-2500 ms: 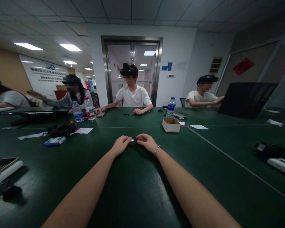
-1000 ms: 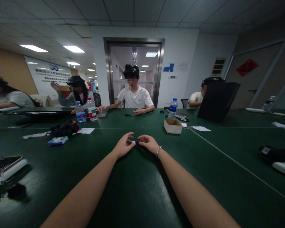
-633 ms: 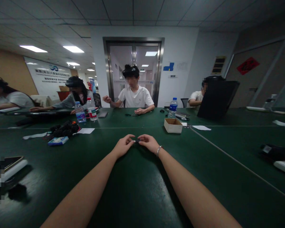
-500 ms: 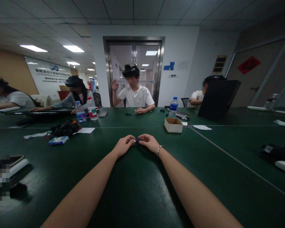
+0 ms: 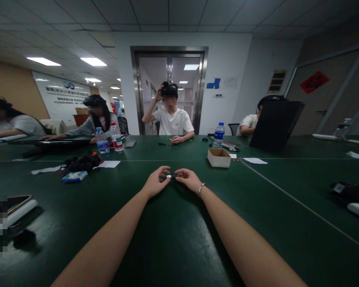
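Both my arms reach forward over the dark green table [image 5: 173, 239]. My left hand [image 5: 156, 183] and my right hand [image 5: 189, 180] meet at the middle and pinch a small dark object with a silver tip [image 5: 171, 176] between their fingertips. The left fingers curl on the silver end, the right fingers on the dark end. A thin bracelet [image 5: 200, 189] sits on my right wrist.
A small cardboard box [image 5: 218, 158] stands just beyond my hands, with a water bottle [image 5: 217, 136] behind it. Two bottles [image 5: 102, 140] and a black bundle [image 5: 82, 162] lie at the left. An open laptop [image 5: 275, 124] is at the right. Several people sit around the table.
My hands stay together on the small object, with the left fingers shifting slightly. The person opposite has raised a hand to the headset. My view has drifted a little.
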`<state>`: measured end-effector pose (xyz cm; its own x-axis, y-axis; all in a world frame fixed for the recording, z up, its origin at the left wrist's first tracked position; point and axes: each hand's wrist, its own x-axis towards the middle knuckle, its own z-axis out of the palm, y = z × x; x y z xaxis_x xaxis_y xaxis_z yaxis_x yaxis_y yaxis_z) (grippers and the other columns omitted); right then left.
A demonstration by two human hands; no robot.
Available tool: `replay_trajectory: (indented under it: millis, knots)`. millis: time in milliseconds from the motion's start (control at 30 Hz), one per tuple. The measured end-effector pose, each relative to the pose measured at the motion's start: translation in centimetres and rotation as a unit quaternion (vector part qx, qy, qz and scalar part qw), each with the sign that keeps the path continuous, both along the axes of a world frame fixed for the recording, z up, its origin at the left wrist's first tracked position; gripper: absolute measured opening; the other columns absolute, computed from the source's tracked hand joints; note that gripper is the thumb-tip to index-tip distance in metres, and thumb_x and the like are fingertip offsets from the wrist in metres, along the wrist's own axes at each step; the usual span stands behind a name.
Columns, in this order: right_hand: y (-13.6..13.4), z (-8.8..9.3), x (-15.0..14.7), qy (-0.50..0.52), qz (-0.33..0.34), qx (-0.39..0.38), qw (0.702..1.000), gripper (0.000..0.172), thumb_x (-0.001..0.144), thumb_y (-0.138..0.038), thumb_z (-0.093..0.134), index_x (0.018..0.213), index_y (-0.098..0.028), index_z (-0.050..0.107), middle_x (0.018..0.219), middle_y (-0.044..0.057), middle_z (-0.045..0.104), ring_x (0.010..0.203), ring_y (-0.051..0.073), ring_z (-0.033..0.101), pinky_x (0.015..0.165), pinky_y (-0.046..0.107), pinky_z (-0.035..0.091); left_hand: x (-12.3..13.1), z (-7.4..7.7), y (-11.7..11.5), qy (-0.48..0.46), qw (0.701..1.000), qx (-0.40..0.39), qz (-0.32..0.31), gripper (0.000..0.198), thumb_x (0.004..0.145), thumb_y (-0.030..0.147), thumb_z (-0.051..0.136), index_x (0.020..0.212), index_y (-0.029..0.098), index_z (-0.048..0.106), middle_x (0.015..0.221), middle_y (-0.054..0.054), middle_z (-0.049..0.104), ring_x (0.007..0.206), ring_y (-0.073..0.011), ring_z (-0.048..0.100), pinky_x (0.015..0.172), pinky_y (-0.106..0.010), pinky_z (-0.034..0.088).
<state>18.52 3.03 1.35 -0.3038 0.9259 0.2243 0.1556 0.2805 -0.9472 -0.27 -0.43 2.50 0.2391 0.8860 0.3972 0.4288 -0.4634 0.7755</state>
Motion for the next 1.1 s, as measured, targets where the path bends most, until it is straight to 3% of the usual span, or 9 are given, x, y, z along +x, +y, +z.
replay_trajectory:
  millis: [467, 733, 1100]
  knots:
    - [0.20, -0.12, -0.01, 0.001, 0.013, 0.005, 1.000, 0.028, 0.062, -0.016, 0.066, 0.090, -0.017, 0.062, 0.081, 0.001, 0.063, 0.073, 0.011, 0.059, 0.077, 0.029, 0.047, -0.18, -0.51, 0.53, -0.005, 1.000, -0.015, -0.013, 0.033, 0.078, 0.033, 0.050, 0.109, 0.021, 0.052, 0.085, -0.002, 0.061, 0.075, -0.0136, 0.059, 0.072, -0.027, 0.047]
    - [0.55, -0.54, 0.12, 0.002, 0.019, 0.003, 1.000, 0.029, 0.063, -0.018, 0.066, 0.092, -0.017, 0.062, 0.083, 0.002, 0.063, 0.075, 0.012, 0.059, 0.078, 0.030, 0.046, -0.06, -0.01, 0.17, 0.003, 0.999, -0.034, -0.011, 0.033, 0.078, 0.033, 0.049, 0.109, 0.021, 0.053, 0.082, -0.001, 0.062, 0.073, -0.0137, 0.059, 0.071, -0.026, 0.046]
    - [0.04, -0.46, -0.37, -0.113, -0.008, 0.068, 0.991, 0.029, 0.065, -0.020, 0.063, 0.094, -0.019, 0.061, 0.075, -0.001, 0.057, 0.067, 0.011, 0.055, 0.066, 0.026, 0.046, -0.05, -0.27, 0.31, 0.017, 0.999, -0.037, -0.007, 0.031, 0.079, 0.034, 0.047, 0.107, 0.021, 0.055, 0.081, -0.001, 0.060, 0.072, -0.0129, 0.056, 0.069, -0.025, 0.044]
